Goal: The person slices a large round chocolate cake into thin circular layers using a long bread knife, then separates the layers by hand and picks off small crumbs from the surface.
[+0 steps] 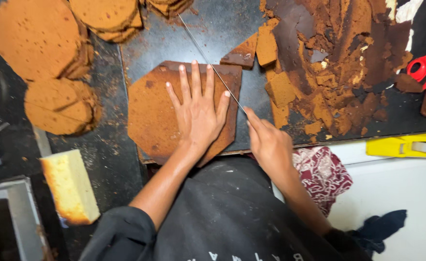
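A flat brown cake layer [152,113], trimmed to an angular outline, lies on a dark board [222,34]. My left hand [198,108] presses flat on it with the fingers spread. My right hand [270,145] grips the handle of a long thin knife [208,60]. The blade runs up and left from that hand, across the cake layer's upper right corner. Just beyond the blade lies a small cut-off brown piece [242,53].
Cake trimmings and crumbs [329,72] are heaped at the right of the board. Stacks of round brown cake layers [39,38] stand at the upper left, another stack [60,106] below them. Nearby are a yellow sponge block [70,188], a yellow tool [406,145] and a patterned cloth [321,171].
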